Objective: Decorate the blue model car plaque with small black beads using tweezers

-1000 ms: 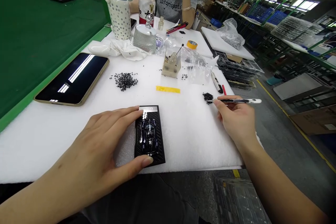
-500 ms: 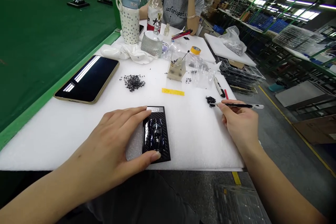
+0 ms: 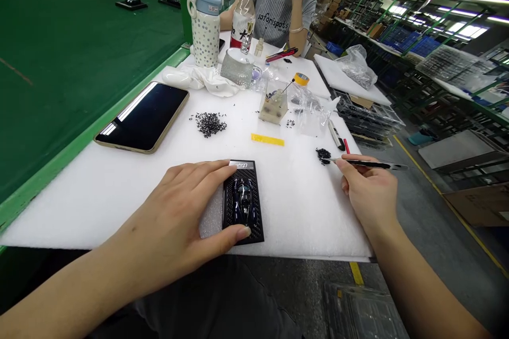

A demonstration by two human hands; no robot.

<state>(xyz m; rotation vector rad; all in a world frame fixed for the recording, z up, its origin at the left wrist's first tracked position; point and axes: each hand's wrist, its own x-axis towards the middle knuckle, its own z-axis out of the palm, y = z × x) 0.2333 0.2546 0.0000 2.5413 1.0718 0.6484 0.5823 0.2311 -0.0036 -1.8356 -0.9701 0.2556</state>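
A small dark model car (image 3: 244, 202) is mounted on a black textured base (image 3: 256, 230) lying on the white foam-covered table. My left hand (image 3: 181, 212) grips this base along its left side, fingers at the top edge and thumb at the bottom. On the right, my right hand (image 3: 369, 188) is closed around tweezers (image 3: 376, 164). Their tips point left and reach a little pile of tiny black parts (image 3: 323, 155); whether a part is between the tips, I cannot tell. A larger scatter of black parts (image 3: 210, 124) lies farther left.
A phone (image 3: 143, 116) lies at the left. Behind are a tumbler (image 3: 205, 32), a bottle (image 3: 243, 18), a glass mug (image 3: 236, 68) and a small clear container (image 3: 274, 103). A yellow strip (image 3: 268, 140) and a pen-like tool (image 3: 336, 135) lie nearer. Another person (image 3: 270, 5) sits opposite.
The whole view has shifted slightly, so things appear a little farther right. Both hands keep their holds, and the tweezer tips stay at the small pile.
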